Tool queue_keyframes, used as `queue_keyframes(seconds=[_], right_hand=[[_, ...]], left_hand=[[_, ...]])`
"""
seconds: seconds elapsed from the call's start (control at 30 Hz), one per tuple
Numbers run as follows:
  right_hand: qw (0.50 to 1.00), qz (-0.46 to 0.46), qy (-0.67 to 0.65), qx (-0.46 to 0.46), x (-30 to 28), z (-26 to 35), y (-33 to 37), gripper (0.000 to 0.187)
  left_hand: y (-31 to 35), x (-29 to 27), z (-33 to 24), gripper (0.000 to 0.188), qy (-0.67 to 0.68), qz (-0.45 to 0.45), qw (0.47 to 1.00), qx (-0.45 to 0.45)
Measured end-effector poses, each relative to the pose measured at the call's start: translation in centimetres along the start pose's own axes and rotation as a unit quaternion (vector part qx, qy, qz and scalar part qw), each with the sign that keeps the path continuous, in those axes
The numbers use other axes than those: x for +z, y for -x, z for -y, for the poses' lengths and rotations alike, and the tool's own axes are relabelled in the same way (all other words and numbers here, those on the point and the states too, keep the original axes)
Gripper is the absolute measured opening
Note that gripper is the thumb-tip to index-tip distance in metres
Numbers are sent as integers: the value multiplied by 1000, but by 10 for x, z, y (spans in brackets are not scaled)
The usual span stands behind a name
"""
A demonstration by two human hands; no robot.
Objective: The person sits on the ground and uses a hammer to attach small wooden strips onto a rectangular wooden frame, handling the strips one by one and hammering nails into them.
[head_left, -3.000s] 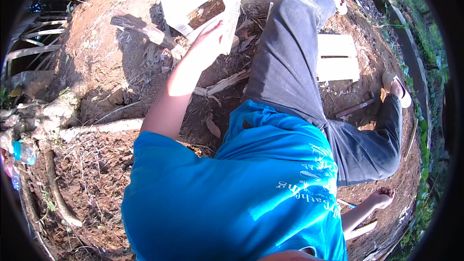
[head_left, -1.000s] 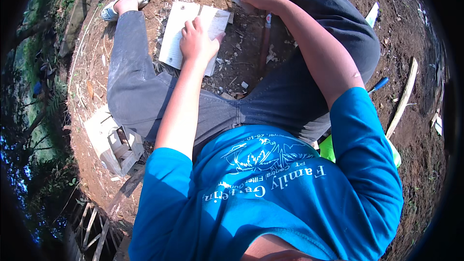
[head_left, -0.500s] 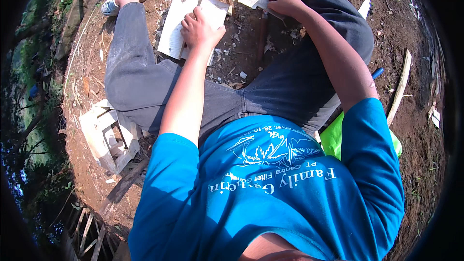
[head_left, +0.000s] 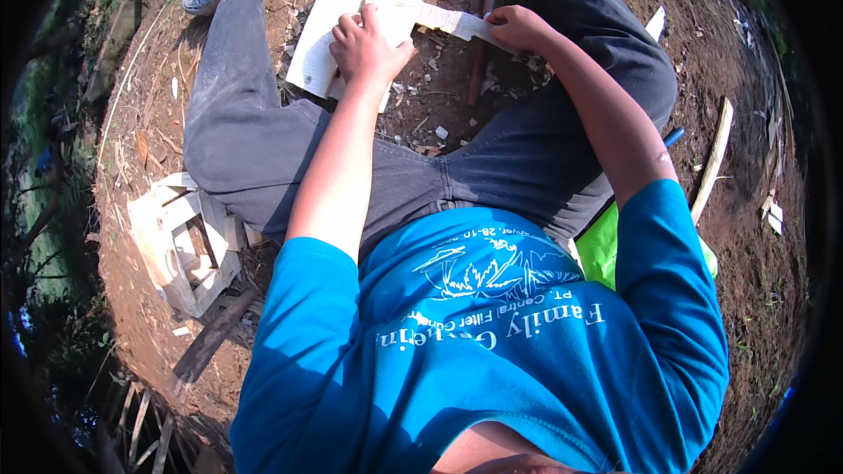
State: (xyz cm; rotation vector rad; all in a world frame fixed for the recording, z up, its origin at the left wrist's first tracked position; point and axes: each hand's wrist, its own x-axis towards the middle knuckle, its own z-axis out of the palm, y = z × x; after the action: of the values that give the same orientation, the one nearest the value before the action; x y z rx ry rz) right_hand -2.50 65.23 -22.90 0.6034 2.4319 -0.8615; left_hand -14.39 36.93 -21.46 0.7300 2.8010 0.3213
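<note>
Between my legs lie pale, flat wooden boards. My left hand is on them, fingers curled and pressed to the wood, thumb out to the right. What lies beneath those fingers is hidden. My right hand pinches the right end of a thin, rough-edged wood strip. The strip's left end reaches the right-hand board, apparently overlapping it. Just left of my right hand, a hammer lies on the soil with its dark head away from me.
A pale wooden frame stands by my left knee, with a dark piece of wood near it. At my right are a bright green thing, a blue handle and a long wood strip. Wood chips litter the soil.
My right hand has brought the strip nearer and lower, so its left end meets the boards. The hammer's head shows more fully now. My left hand stays on the boards.
</note>
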Motion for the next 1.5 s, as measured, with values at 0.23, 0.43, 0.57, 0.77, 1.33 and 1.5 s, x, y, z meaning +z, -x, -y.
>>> queue_keyframes(seconds=[0.23, 0.43, 0.57, 0.77, 1.33, 1.5], right_hand=[[998, -17, 67, 5, -1, 23, 2, 44], [990, -94, 72, -71, 4, 34, 11, 60], [984, -107, 84, -117, 20, 42, 8, 62], [979, -117, 92, -141, 24, 53, 4, 62], [979, -135, 107, -109, 38, 67, -5, 62], [977, -139, 109, -116, 38, 67, -9, 62]], left_hand=[[-2, 5, 4, 77, 1, 18, 1000, 6], [-4, 1, -3, 71, -8, 31, 999, 5], [-2, 0, -6, 69, -14, 19, 1000, 4], [0, 6, 4, 69, 27, -44, 998, 21], [0, 6, 4, 67, 28, -57, 998, 22], [0, 7, 6, 65, 52, -68, 996, 25]])
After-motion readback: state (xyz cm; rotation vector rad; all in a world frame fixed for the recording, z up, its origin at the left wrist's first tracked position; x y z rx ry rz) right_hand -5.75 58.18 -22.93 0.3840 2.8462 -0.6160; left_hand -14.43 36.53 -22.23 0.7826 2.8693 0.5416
